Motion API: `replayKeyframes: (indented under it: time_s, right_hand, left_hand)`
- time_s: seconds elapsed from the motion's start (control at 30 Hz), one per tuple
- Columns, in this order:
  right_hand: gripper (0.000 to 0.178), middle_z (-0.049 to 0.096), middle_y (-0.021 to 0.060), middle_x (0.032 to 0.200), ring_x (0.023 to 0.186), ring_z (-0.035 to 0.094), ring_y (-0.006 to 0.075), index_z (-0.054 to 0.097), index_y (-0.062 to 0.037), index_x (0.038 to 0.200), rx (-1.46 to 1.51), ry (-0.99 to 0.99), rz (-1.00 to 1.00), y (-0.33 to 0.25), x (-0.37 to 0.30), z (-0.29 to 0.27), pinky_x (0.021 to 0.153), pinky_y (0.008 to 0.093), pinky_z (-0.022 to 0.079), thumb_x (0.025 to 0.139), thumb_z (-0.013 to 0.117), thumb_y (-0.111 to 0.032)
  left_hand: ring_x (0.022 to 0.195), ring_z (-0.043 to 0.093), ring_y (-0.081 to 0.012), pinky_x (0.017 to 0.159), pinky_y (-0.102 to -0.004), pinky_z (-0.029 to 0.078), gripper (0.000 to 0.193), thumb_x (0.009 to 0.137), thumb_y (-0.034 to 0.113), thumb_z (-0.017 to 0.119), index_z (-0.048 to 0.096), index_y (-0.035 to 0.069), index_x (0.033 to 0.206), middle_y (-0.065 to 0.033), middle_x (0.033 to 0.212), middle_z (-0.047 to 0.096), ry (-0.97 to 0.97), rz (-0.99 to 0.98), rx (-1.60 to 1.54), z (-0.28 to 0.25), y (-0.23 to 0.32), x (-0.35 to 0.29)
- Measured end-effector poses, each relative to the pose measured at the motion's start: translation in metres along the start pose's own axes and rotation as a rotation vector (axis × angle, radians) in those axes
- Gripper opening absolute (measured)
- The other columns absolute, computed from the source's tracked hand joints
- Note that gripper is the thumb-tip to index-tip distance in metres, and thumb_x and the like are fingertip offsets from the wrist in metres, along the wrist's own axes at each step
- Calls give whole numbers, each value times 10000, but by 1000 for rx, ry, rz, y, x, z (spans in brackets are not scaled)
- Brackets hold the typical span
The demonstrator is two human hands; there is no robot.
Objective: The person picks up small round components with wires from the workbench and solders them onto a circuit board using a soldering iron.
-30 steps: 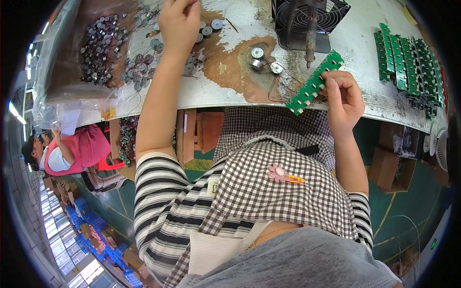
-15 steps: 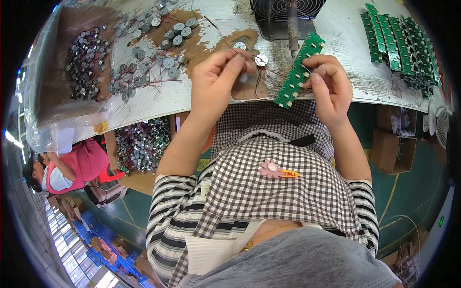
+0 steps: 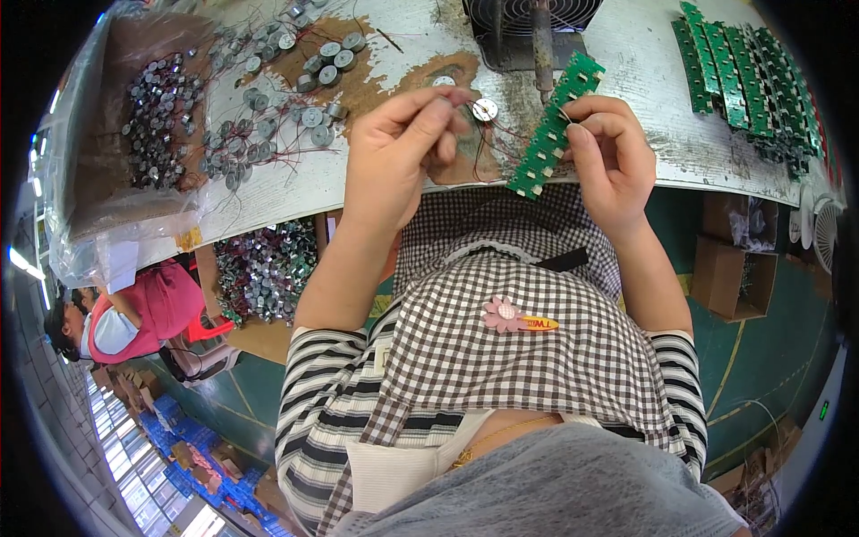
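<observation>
My right hand (image 3: pixel 617 157) grips a narrow green circuit board (image 3: pixel 548 143) by its right edge, thumb and fingers closed on it. The board stands tilted, with a row of small pale parts along it. My left hand (image 3: pixel 398 148) is closed in a pinch at a thin wire left of the board; the wire's end is hidden by the fingers. Just beyond these fingertips lies a small round motor (image 3: pixel 484 109) with thin dark red wires running toward the board. Above the board's upper end, a soldering iron (image 3: pixel 542 49) points downward, its tip close to the board.
A black fan (image 3: pixel 573 11) stands at the back. Loose wired motors (image 3: pixel 313 116) spread over the left of the worn white table (image 3: pixel 358 166); more sit in a plastic-lined box (image 3: pixel 107 107). Stacked green boards (image 3: pixel 734 80) lie at right. Another person (image 3: pixel 134 313) sits at far left.
My left hand has shifted slightly left and its lower fingers have moved. The board in my right hand has moved slightly up and left.
</observation>
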State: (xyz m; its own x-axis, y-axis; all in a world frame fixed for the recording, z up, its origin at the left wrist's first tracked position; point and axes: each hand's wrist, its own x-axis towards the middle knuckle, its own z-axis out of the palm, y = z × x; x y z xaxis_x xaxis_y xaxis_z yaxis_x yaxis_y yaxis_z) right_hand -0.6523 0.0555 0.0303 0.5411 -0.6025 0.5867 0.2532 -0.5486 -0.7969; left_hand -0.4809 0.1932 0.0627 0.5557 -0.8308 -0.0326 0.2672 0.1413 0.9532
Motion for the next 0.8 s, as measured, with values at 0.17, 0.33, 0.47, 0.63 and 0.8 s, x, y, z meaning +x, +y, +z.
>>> replayKeyframes:
  time_s: [0.17, 0.33, 0.47, 0.63, 0.8]
  right_hand:
    - [74, 614, 153, 967, 646, 562, 91, 542, 38, 854, 65, -25, -3, -2, -1, 1, 567, 199, 482, 819, 608, 39]
    - [72, 614, 162, 976, 631, 585, 100, 550, 35, 830, -26, -57, -72, -3, 2, 0, 549, 201, 493, 805, 617, 39]
    - [69, 613, 160, 984, 619, 600, 105, 557, 36, 808, -57, -57, -113, -4, 4, -2, 538, 201, 496, 794, 624, 43]
    - [74, 612, 158, 992, 600, 602, 105, 564, 38, 802, -21, -35, -74, -4, 5, -3, 537, 201, 489, 784, 635, 40]
    - [86, 611, 161, 1002, 588, 605, 106, 577, 25, 791, -100, -74, -150, -4, 9, -6, 533, 198, 478, 762, 656, 37]
  left_hand:
    - [541, 485, -33, 477, -161, 355, 170, 869, 122, 638, 641, -29, 947, -8, 690, 598, -125, -224, -56, 14, 2, 2]
    - [541, 458, -25, 482, -167, 343, 151, 842, 124, 672, 639, -13, 895, 19, 660, 566, -66, -164, 84, 30, -6, 5]
    - [562, 442, -18, 498, -178, 356, 129, 806, 103, 695, 643, -10, 837, 34, 655, 557, -42, 37, 272, 38, -15, 5]
    - [562, 440, -15, 491, -181, 363, 101, 767, 74, 688, 637, -11, 789, 30, 672, 577, -99, 198, 392, 41, -18, 14]
    - [553, 438, -13, 488, -182, 362, 86, 760, 64, 666, 631, -14, 772, 22, 679, 591, -78, 65, 324, 47, -16, 16]
